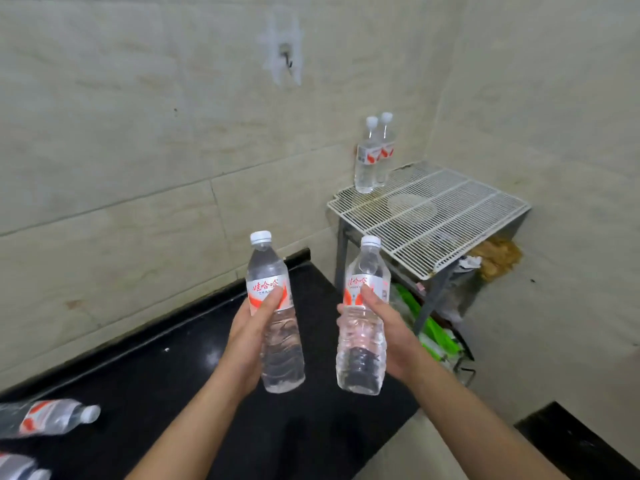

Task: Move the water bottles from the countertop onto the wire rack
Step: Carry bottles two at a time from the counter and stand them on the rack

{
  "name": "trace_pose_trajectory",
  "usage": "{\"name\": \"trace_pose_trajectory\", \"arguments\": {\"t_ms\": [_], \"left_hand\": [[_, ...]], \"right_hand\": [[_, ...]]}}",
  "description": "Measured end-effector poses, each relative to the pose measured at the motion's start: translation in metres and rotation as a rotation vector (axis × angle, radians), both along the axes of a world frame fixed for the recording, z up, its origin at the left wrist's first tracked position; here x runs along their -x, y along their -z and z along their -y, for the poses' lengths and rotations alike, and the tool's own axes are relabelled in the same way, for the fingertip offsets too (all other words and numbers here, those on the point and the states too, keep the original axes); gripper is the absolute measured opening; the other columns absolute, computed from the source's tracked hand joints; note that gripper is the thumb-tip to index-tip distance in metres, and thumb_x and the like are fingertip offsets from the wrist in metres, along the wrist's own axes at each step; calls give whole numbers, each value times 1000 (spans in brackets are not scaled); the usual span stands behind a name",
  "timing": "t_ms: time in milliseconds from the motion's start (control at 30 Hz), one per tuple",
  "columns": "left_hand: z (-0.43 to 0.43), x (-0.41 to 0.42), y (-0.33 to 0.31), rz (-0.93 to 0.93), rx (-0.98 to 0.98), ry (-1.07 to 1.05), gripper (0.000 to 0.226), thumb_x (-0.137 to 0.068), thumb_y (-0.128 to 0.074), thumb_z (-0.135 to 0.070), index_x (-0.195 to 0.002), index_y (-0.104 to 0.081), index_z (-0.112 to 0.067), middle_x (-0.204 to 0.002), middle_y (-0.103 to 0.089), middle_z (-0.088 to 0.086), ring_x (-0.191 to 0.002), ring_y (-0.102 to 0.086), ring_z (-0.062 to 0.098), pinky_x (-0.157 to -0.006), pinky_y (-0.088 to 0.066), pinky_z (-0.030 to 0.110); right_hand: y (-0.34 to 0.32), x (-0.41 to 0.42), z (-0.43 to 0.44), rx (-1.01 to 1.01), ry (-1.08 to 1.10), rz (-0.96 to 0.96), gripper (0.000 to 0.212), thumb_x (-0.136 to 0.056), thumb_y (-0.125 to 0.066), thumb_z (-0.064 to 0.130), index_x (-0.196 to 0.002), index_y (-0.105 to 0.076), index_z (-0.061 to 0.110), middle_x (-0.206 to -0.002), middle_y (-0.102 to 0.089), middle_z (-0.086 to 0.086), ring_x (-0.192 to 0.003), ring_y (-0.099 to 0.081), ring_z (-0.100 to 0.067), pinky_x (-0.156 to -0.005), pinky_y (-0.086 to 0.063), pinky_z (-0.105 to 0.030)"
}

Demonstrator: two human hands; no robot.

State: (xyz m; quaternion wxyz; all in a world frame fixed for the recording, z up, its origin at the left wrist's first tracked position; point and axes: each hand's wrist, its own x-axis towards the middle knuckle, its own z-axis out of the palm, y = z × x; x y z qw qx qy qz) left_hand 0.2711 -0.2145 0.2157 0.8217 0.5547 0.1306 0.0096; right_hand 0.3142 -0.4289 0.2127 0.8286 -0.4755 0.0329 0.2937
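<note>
My left hand (250, 336) grips a clear water bottle (274, 320) with a white cap and red-and-white label, held upright above the black countertop (166, 382). My right hand (389, 332) grips a second bottle (364, 323) of the same kind, also upright. The white wire rack (446, 216) stands in the corner to the right, beyond the counter's end. Two bottles (372, 157) stand side by side at the rack's far left corner against the wall. Two more bottles, one (48, 419) lying on its side and another (20, 471) partly cut off, rest on the counter at the lower left.
Tiled walls close in behind the counter and the rack. A wall hook (287, 60) sits high up. Under the rack lie green items (429, 327) and brown clutter (498, 254). Another dark surface (581, 441) shows at the lower right corner.
</note>
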Motion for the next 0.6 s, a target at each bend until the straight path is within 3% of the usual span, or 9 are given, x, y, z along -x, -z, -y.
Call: {"name": "trace_pose_trajectory", "arguments": {"t_ms": [67, 133, 233, 300, 367, 500, 600], "left_hand": [[31, -5, -10, 41, -15, -18, 46, -66, -84, -49, -98, -67, -19, -75, -67, 4, -62, -64, 18, -63, -51, 33], [66, -10, -18, 83, -42, -28, 54, -58, -87, -50, -98, -68, -20, -77, -68, 4, -63, -64, 18, -63, -52, 34], [129, -23, -25, 117, -89, -72, 54, -60, -86, -50, -99, -67, -18, -77, -68, 4, -62, -64, 18, -59, -54, 33], [174, -34, -33, 144, -71, -85, 46, -72, -86, -44, -101, -66, -16, -76, -68, 3, -61, -64, 18, -60, -53, 33], [214, -46, -42, 171, -68, -91, 47, -70, -84, -42, -103, -66, -14, -76, -70, 2, -60, -65, 17, -57, -53, 31], [267, -72, -58, 227, -103, -101, 85, -48, -95, -53, -116, -63, -10, -92, -73, 5, -75, -71, 19, -65, -58, 31], [291, -95, -68, 280, -117, -90, 63, -62, -91, -34, -116, -64, -15, -103, -73, 8, -88, -71, 21, -75, -59, 34]], "right_hand": [[-7, -6, 35, -39, 59, 34, 74, -47, -100, 41, -99, -58, 8, -78, -53, -12, -68, -56, -25, -66, -49, -35], [-11, -15, 76, -46, 133, 98, 72, -55, -98, 32, -110, -56, 9, -82, -55, -14, -68, -60, -27, -66, -54, -38], [-23, -25, 145, 85, 212, 244, 49, -66, -87, 20, -107, -63, 7, -86, -64, -15, -73, -65, -30, -69, -56, -40], [-35, -34, 193, 249, 267, 369, 41, -65, -79, 20, -102, -67, 6, -85, -69, -14, -76, -68, -28, -65, -56, -36], [-44, -48, 233, 383, 304, 541, 52, -58, -78, 26, -105, -67, 7, -87, -72, -10, -79, -69, -22, -68, -56, -32], [-52, -77, 291, 475, 367, 677, 57, -52, -82, 24, -105, -62, 19, -87, -73, 7, -76, -69, -2, -68, -52, -16], [-60, -100, 321, 503, 401, 660, 64, -49, -84, 37, -105, -55, 26, -91, -70, 9, -77, -68, 1, -72, -53, -23]]}}
